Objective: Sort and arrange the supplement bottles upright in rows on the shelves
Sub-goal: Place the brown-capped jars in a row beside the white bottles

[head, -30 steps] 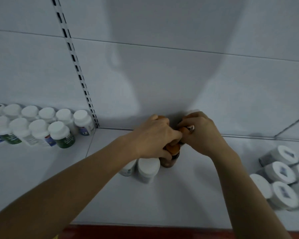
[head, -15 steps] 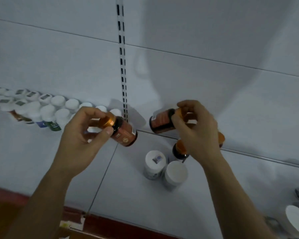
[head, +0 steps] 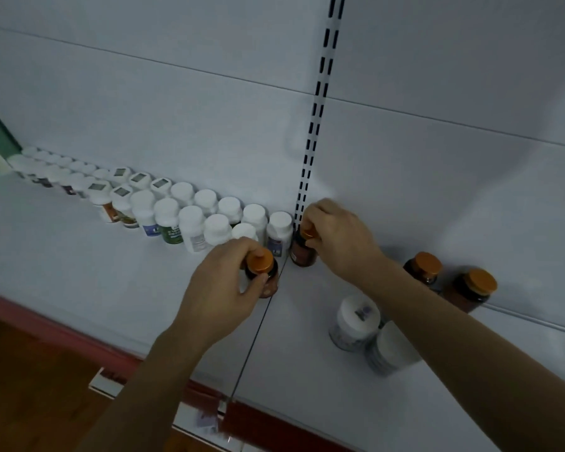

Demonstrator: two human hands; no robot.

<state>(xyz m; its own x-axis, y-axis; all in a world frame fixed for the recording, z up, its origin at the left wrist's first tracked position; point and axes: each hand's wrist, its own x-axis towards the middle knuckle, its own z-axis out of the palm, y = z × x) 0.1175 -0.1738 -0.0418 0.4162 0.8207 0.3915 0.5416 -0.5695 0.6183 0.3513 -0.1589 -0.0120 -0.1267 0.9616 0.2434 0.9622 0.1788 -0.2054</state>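
Dim, bluish light; soft shadows, wide-angle bending, slight blur.

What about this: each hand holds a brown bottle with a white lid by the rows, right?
No, the lids are orange, not white. The head view shows the left hand holding the front brown bottle and the right hand the back brown bottle, by the rows.

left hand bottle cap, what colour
Orange cap on a dark brown bottle; head view shows it best.

Four orange-capped bottles [head: 260,264] [head: 302,254] [head: 423,265] [head: 478,282]; roughly thirty white-capped ones [head: 191,216]
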